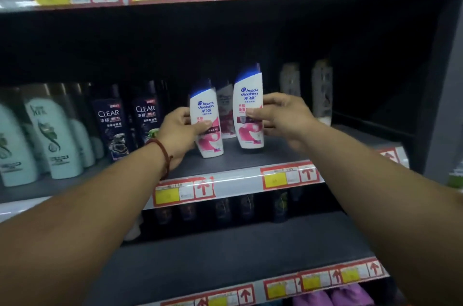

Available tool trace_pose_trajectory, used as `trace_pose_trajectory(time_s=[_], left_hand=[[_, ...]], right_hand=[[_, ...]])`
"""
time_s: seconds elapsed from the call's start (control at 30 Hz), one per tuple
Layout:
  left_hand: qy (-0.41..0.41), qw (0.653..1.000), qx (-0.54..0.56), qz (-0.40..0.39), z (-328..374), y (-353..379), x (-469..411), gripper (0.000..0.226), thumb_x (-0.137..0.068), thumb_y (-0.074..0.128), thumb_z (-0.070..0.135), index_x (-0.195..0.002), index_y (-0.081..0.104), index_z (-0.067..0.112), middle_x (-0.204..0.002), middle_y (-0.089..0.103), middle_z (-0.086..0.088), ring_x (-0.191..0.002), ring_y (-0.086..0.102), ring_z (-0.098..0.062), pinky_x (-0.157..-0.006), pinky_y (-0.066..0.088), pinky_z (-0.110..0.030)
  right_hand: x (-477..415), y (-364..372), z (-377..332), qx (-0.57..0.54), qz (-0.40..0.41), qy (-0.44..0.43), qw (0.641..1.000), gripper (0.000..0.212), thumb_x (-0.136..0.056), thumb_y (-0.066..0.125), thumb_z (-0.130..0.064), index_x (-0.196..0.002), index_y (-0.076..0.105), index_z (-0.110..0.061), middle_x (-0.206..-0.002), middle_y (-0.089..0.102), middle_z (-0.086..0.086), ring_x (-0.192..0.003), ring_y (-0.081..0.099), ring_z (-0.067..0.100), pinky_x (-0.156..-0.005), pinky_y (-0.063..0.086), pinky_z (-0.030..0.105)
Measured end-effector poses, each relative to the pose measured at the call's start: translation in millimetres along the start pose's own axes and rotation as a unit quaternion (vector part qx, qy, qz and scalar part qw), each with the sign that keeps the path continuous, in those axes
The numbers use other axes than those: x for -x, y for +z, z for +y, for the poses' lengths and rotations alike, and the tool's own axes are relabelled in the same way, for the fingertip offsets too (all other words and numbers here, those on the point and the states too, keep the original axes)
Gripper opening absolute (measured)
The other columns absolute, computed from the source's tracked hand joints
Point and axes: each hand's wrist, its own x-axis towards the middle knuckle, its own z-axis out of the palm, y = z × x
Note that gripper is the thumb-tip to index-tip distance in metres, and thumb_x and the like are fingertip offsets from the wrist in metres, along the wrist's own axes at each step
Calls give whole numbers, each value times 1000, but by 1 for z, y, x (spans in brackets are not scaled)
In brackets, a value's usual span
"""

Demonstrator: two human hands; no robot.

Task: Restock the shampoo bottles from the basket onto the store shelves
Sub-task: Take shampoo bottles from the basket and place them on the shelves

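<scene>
Your left hand [179,134] is clasped around a white Head & Shoulders bottle [207,123] with a blue cap: the thumb lies across its front, just under the pink part of the label, and the other fingers [184,112] wrap behind its left edge. That bottle tilts slightly, top leaning left, with its base on or just above the dark middle shelf [238,155] (the blur does not let you tell which).

Your right hand [283,118] grips a second, taller-standing bottle [248,110] of the same kind from its right side. The thumb presses on the front at mid-label, and the fingertips show behind the bottle's right edge. This bottle stands close to upright, its base near the shelf surface, just right of the first one.

Between and behind the two sits a third similar bottle [226,110], farther back on the shelf.

To the left stand dark Clear bottles [111,128], and beyond them pale green bottles [53,135]. A red cord bracelet [162,153] circles your left wrist. Price tags [184,191] with red arrows line the shelf edge below your hands.
</scene>
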Motion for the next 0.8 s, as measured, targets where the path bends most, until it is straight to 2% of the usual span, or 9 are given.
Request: trace_pose_trajectory(time_s=[0.1,0.2,0.3,0.4,0.47,0.57,0.67,0.73,0.8], left_hand=[[5,1000,-19,10,-7,0,-14,33,-90,69,9,-120,57,12,-114,69,-7,-100,70,-27,-88,57,-51],[3,999,-44,-5,-13,-4,-21,35,-90,69,10,-120,54,14,-114,69,-5,-103,68,-25,-91,56,-51],[-8,988,-149,-42,-14,-11,-23,49,-79,79,8,-117,51,16,-110,69,-3,-101,68,-23,-94,54,-48],[-17,959,-269,-81,-14,-12,-21,58,-71,87,13,-119,55,17,-110,70,0,-100,66,-18,-95,52,-35],[-9,950,-300,-91,-17,-10,-21,56,-72,86,17,-121,60,19,-113,70,2,-101,65,-16,-94,50,-30],[-16,946,-316,-67,-24,-10,-30,57,-71,87,20,-121,58,18,-114,70,-1,-103,66,-20,-97,51,-35],[-50,935,-349,-30,-25,-8,-42,57,-75,82,19,-123,53,11,-116,66,-7,-105,65,-25,-96,52,-38],[-80,932,-353,-4,-23,-4,-46,66,-72,82,21,-128,51,5,-120,64,-12,-106,64,-28,-92,54,-36],[-97,941,-325,-1,-20,1,-48,84,-61,87,32,-129,49,3,-115,64,-12,-101,65,-28,-75,55,-31]], right_hand=[[-17,14,15,27,0,1,1000,28,-82,81,-9,-107,70,-13,-95,78,1,-77,77,14,-72,62,35],[-27,17,23,36,-15,5,999,29,-83,80,-12,-110,67,-14,-101,78,2,-82,76,15,-74,62,34],[-26,10,24,91,-51,5,995,34,-82,81,-11,-113,65,-13,-100,78,5,-86,76,20,-74,61,35],[-21,5,25,184,-91,9,979,28,-80,82,-7,-105,70,-8,-85,77,6,-65,71,12,-55,53,22],[-22,3,27,210,-88,13,974,22,-79,83,-11,-99,73,-10,-81,76,5,-59,67,9,-51,49,20],[-30,6,29,232,-81,16,969,19,-79,84,-16,-95,74,-14,-83,77,9,-65,63,16,-52,46,24],[-43,15,33,239,-76,24,968,20,-80,84,-17,-95,75,-9,-84,77,13,-63,60,17,-47,42,22],[-52,23,37,244,-70,26,967,22,-81,83,-16,-96,74,-4,-84,76,16,-63,59,18,-49,41,24],[-61,31,42,247,-58,27,967,25,-80,84,-15,-95,73,1,-84,76,19,-63,58,19,-49,41,24]])
